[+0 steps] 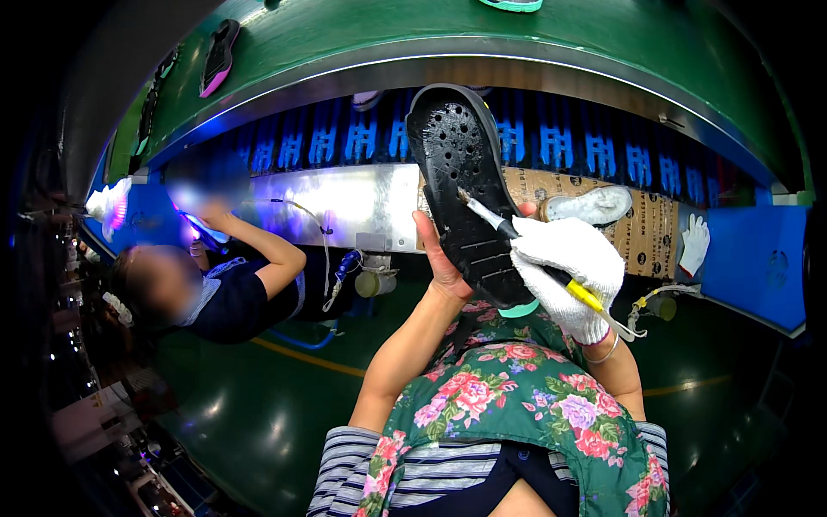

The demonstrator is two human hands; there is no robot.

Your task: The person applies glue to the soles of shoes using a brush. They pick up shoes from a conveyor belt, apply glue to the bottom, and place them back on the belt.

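A long black shoe sole with round holes near its toe end and a mint-green heel edge is held up in front of me. My bare left hand grips it from beneath and along its left side, with the thumb out at the edge. My right hand, in a white knit glove, is closed round a brush with a dark and yellow handle. Its bristles rest on the middle of the sole, whose surface looks wet and shiny. A thin pale tube trails from the back end of the handle.
A white-grey shoe part lies on printed cardboard. A white glove hangs by a blue panel at right. Soles ride on the green belt beyond. At left, a co-worker works beside a bright purple light.
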